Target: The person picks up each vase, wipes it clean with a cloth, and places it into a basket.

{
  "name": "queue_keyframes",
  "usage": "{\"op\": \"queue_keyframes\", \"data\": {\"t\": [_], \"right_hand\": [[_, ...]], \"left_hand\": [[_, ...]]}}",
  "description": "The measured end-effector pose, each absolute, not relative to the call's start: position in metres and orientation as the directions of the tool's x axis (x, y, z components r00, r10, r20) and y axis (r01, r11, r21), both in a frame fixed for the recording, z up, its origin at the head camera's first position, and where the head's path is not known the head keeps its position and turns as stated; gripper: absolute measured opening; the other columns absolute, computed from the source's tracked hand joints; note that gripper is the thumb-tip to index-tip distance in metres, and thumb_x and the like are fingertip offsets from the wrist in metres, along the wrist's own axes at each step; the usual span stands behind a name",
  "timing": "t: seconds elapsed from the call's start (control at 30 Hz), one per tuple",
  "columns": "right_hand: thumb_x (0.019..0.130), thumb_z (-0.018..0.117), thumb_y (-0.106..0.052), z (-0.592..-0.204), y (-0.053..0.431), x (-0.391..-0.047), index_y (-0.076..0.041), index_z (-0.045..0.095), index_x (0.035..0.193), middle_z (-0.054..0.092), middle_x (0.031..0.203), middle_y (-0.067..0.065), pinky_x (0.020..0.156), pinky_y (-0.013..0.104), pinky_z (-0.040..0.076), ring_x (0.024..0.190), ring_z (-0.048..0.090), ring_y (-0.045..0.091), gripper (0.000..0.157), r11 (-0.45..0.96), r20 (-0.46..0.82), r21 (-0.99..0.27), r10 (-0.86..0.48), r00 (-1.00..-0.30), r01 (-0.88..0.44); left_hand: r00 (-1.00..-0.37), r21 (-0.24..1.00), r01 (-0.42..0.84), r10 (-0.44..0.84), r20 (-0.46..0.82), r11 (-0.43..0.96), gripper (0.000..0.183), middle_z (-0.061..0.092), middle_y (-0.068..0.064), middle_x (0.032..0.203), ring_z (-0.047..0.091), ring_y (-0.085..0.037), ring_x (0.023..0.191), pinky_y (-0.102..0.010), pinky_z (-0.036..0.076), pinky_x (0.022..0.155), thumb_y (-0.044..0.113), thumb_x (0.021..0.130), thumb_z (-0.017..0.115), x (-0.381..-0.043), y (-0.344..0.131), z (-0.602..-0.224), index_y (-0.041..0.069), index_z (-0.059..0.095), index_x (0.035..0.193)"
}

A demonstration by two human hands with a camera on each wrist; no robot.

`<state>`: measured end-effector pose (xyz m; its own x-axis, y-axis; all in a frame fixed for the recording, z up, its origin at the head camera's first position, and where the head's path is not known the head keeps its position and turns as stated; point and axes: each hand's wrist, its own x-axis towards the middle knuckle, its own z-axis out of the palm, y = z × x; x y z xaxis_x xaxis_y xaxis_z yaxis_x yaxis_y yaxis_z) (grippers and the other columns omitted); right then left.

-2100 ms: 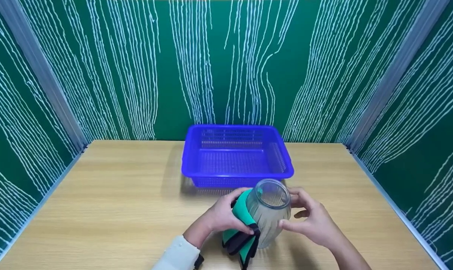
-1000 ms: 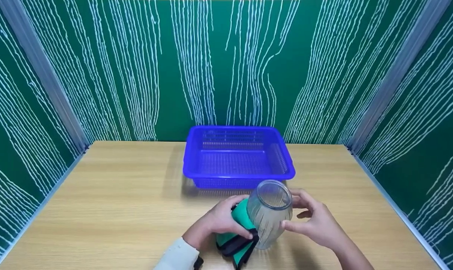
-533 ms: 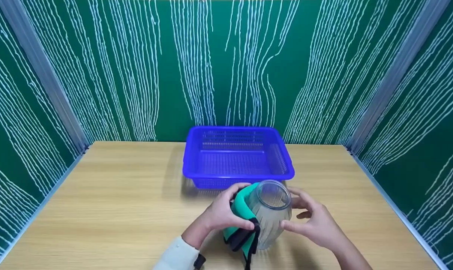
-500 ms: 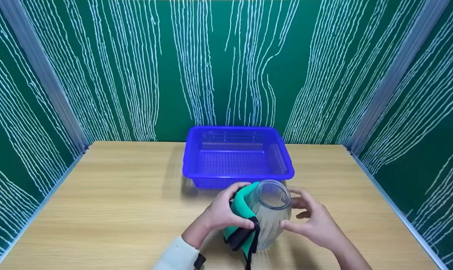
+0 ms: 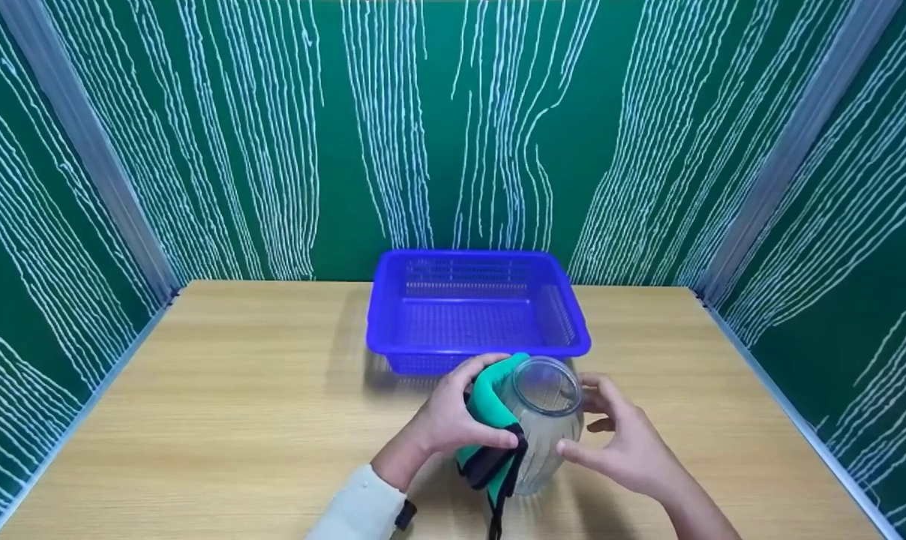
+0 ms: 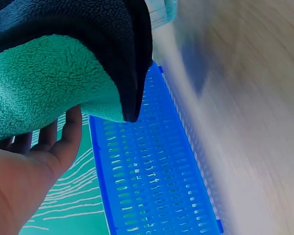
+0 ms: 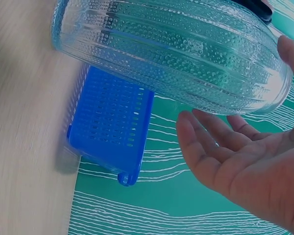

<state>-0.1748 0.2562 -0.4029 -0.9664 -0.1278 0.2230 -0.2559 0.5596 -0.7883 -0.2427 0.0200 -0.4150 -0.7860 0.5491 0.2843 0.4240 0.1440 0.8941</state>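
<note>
A clear ribbed glass vase (image 5: pixel 541 442) stands near the front of the table, its round mouth facing up toward the head camera. My left hand (image 5: pixel 453 420) grips a green cloth with black edging (image 5: pixel 492 405) and holds it against the vase's left side. In the left wrist view, the cloth (image 6: pixel 54 83) shows a fluffy green face and a dark one, and the fingers curl behind it. On the vase's other side my right hand (image 5: pixel 633 450) holds the glass between thumb and fingers. The right wrist view shows the vase's dotted, ribbed wall (image 7: pixel 176 54) close up.
Just behind the vase stands a blue slotted plastic basket (image 5: pixel 477 352) with nothing inside. A light wooden tabletop (image 5: pixel 258 390) spreads around them. Green walls (image 5: pixel 333 150) with white wavy lines close off the back and sides.
My left hand drew the cloth down toward me about a second ago, then moved it back up and away along the vase's side. The right hand and the vase have hardly moved.
</note>
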Motion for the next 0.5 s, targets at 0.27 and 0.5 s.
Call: {"op": "queue_keyframes", "data": {"t": [0.27,0.5], "right_hand": [[0.059,0.078,-0.036,-0.399,0.255,-0.177,-0.026,0.045,0.114,0.059,0.107,-0.009,0.076,0.033,0.046,0.098,0.055,0.010,0.065,0.544,0.196,-0.807,-0.120,-0.973,-0.230],[0.060,0.078,-0.033,-0.398,0.256,-0.176,-0.023,0.048,0.110,0.062,0.105,-0.004,0.075,0.032,0.047,0.094,0.057,0.011,0.060,0.519,0.211,-0.818,-0.135,-0.968,-0.250]], "left_hand": [[-0.792,0.884,0.435,0.540,0.285,0.171,0.088,0.046,0.019,0.119,0.045,-0.005,0.107,-0.035,0.037,0.089,0.041,0.050,0.082,-0.249,0.026,-0.424,0.041,0.037,0.125],[-0.771,0.910,0.399,0.579,0.264,0.116,0.085,0.048,0.016,0.118,0.047,-0.006,0.106,-0.032,0.038,0.089,0.035,0.051,0.083,-0.252,0.029,-0.428,0.040,0.039,0.124]]}}
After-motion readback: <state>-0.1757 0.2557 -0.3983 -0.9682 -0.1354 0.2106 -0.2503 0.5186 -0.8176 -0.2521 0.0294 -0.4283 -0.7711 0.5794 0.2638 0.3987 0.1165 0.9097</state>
